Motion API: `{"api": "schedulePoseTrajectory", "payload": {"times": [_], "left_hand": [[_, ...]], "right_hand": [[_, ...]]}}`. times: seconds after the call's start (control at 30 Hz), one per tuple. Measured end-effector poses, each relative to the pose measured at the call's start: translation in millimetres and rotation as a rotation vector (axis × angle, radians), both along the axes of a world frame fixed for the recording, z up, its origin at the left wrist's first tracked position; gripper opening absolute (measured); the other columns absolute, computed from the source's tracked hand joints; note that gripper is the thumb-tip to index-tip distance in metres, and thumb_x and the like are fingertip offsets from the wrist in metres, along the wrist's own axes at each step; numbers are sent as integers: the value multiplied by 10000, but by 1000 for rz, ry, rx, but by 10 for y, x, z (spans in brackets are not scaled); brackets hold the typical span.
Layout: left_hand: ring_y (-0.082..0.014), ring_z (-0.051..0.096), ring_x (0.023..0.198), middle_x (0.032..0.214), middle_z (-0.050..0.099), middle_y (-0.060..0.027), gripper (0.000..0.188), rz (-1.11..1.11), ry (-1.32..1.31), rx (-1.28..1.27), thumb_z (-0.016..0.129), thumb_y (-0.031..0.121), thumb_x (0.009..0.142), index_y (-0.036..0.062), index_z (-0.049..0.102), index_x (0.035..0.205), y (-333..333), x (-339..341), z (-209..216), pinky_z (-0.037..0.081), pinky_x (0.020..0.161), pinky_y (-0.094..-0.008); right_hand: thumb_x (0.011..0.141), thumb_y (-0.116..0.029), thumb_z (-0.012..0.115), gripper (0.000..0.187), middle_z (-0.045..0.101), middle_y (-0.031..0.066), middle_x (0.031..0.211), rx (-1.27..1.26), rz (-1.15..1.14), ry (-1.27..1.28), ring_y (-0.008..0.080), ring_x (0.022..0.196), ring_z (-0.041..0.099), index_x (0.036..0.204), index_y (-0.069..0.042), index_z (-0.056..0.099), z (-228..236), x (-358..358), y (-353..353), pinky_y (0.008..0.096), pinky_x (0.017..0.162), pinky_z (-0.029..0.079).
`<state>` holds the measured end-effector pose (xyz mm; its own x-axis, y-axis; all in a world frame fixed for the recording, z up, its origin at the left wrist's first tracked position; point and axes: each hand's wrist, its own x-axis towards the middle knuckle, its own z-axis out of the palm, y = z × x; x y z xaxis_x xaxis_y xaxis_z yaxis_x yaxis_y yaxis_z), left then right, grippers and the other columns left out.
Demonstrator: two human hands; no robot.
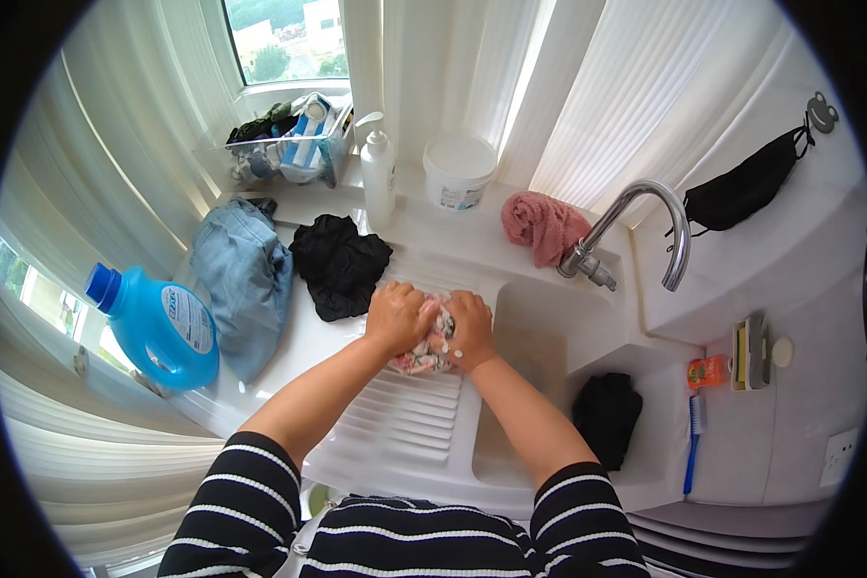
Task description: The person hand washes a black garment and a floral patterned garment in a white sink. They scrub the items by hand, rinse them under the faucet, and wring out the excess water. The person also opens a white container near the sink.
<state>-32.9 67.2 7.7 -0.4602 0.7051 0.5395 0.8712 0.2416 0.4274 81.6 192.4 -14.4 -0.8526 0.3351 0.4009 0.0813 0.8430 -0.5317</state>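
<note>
A bunched floral cloth [422,358], white with pink and green, lies on the ribbed washboard [395,424] beside the sink basin. My left hand [398,316] presses on it from the left, fingers curled into the fabric. From the right, my right hand [470,332] grips the same cloth, with bits of white foam near the thumb. Both hands nearly meet over it, and part of the cloth is hidden beneath them. Just beyond my left hand lies a crumpled black garment [339,265]. The basin [525,376] right of my hands holds cloudy water.
On the left stand a blue detergent bottle [164,328] and folded light-blue denim [244,289]. Behind are a pump bottle [378,178], a white tub [459,171] and a pink towel [544,226]. A curved faucet [679,231] overhangs the right side, near black cloth [607,419] and a blue brush [694,443].
</note>
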Motion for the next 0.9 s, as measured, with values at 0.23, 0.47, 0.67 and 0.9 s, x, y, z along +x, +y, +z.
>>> {"api": "schedulePoseTrajectory", "payload": {"times": [0.23,0.47,0.67,0.9], "left_hand": [[-350,561,916,905,622,-115,298,-339,-66,-33,665,345,785,52,668,839,-495,225,223,428,808,-459],[-335,538,722,717,577,-118,264,-67,-53,-25,619,262,816,49,582,665,-40,84,-77,416,656,-449],[-367,553,1019,1066,611,-196,299,-130,-132,-108,617,311,819,26,628,909,-89,0,-22,429,866,-457],[-293,540,759,745,580,-92,257,-367,101,55,665,290,759,75,582,646,-494,456,76,399,706,-410]], "right_hand": [[594,-437,762,452,489,133,1296,6,333,20,345,1204,425,913,-129,674,361,522,-176,509,973,355],[600,-341,721,329,585,109,939,121,73,113,321,884,541,801,-95,636,17,106,16,442,792,391],[632,-375,730,561,433,198,1343,-188,-106,-155,398,1225,411,1091,-95,570,105,135,-79,509,1028,324],[589,-399,756,450,558,73,1065,3,337,284,310,1033,514,935,-149,614,35,669,-305,471,882,379]]}}
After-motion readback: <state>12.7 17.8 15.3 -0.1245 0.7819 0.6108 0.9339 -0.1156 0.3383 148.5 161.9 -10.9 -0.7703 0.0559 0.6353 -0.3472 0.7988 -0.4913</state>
